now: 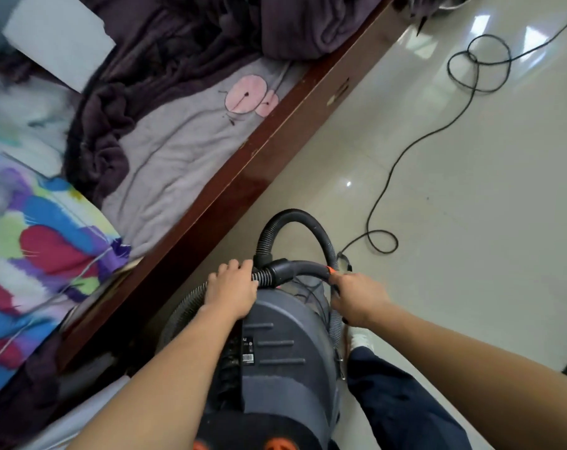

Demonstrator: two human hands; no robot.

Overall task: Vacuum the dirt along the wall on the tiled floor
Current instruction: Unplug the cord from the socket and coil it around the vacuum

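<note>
**Head view, looking down.** The dark grey plastic canister vacuum cleaner (pixel 285 345) sits low in front of the person, between the forearms and just beside the red-brown polished wooden bed rail (pixel 243 177). We cannot tell whether it rests on the floor or is being carried. Its black ribbed flexible hose (pixel 292 216) loops up from the top of the body and back down.

The left hand (pixel 232 289) lies over the hose near its cuff, fingers curled round the ribs. The right hand (pixel 357 298) is closed round the rigid black curved handle tube (pixel 303 265), just below an orange collar (pixel 331 270).

We judge the body bulky and fairly heavy, with a hard, smooth shell. The hose looks soft and springy, so it would guide poorly; the rigid tube is the better hold for steering. Neither the nozzle nor any wall or dirt is plainly in view.

On the glossy cream tiled floor (pixel 470 254) a thin black power cord (pixel 403 154) trails in loose coils, one loop near the machine, and we expect it could snag wheels or feet. A dark blue trouser leg (pixel 399 401) and white shoe (pixel 361 339) stand just right of the body. A rumpled purple blanket (pixel 178 43), a grey sheet with pink print (pixel 184 141) and a multicoloured quilt (pixel 48 248) lie on the bed.
</note>
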